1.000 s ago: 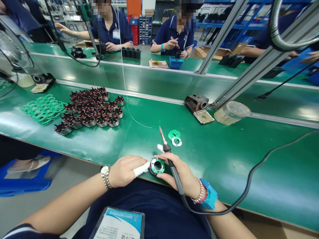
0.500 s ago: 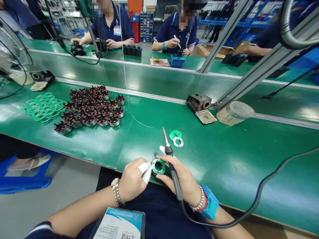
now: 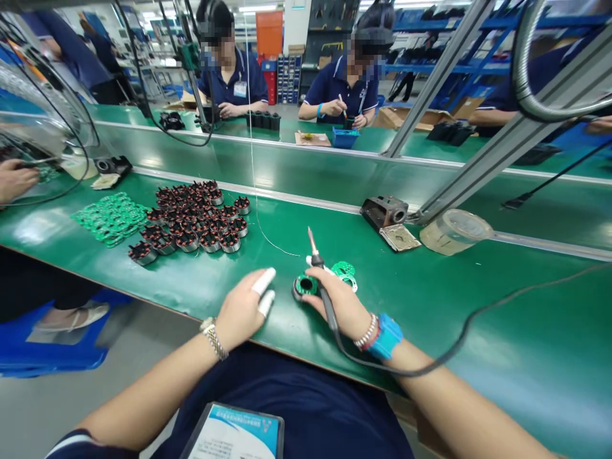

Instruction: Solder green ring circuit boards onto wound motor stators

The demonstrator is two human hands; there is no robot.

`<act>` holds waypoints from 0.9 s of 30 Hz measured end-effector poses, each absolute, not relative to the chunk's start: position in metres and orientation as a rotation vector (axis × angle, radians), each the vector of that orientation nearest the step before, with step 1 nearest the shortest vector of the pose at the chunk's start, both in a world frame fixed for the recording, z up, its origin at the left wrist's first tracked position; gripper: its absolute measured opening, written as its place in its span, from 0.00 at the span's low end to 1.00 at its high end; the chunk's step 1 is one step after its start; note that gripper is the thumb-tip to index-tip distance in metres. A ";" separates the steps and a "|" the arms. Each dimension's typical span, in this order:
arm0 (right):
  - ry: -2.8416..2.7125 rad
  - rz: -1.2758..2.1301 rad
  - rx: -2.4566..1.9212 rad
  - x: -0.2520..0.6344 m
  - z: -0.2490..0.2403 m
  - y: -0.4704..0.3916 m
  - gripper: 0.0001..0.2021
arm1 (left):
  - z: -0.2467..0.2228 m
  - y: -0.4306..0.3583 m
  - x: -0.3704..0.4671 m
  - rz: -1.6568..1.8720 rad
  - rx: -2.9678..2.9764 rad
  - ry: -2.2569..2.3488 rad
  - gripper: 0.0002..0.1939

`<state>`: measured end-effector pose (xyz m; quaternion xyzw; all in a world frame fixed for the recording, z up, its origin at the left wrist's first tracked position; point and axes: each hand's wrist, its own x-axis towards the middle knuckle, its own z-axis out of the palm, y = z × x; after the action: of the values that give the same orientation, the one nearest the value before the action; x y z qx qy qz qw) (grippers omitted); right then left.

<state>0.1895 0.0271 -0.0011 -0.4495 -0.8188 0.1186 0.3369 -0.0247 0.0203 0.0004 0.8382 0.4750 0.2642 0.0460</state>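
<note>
My right hand (image 3: 348, 305) grips a soldering iron (image 3: 329, 307), its metal tip pointing up and away from me. The thumb and a finger of that hand also hold a motor stator topped with a green ring-shaped circuit board (image 3: 299, 288), at the table top. My left hand (image 3: 243, 309), with white finger cots on two fingers, is apart from the stator, fingers parted and nothing in them. A few loose ring boards (image 3: 343, 268) lie just beyond my right hand. Thin solder wire (image 3: 259, 220) hangs down and curls onto the table ahead of my hands.
Copper-wound stators (image 3: 191, 217) stand grouped left of centre, beside a pile of green boards (image 3: 112, 217). A metal iron stand (image 3: 385, 210) with a sponge pad (image 3: 400, 237) and a plastic tub (image 3: 454, 233) stand at right. Co-workers sit opposite; another person's hand (image 3: 16, 182) shows far left.
My left hand has let go of the stator and moved left. My right hand has carried the stator and soldering iron slightly forward. The camera view has tilted up.
</note>
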 end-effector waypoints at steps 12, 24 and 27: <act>-2.041 0.257 -1.457 0.262 0.007 0.056 0.23 | 0.002 0.086 -0.075 0.654 2.683 1.909 0.10; -2.130 0.048 -1.498 0.255 -0.018 0.026 0.17 | -0.005 0.008 -0.033 0.651 2.311 1.196 0.27; -2.168 -0.003 -1.458 0.246 -0.015 0.012 0.16 | -0.009 0.011 -0.038 0.599 2.289 1.344 0.38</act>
<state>0.2462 0.0116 -0.0153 -0.5387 -0.8009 -0.0011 0.2614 -0.0381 0.0105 -0.0093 0.8227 0.4829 0.2153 0.2089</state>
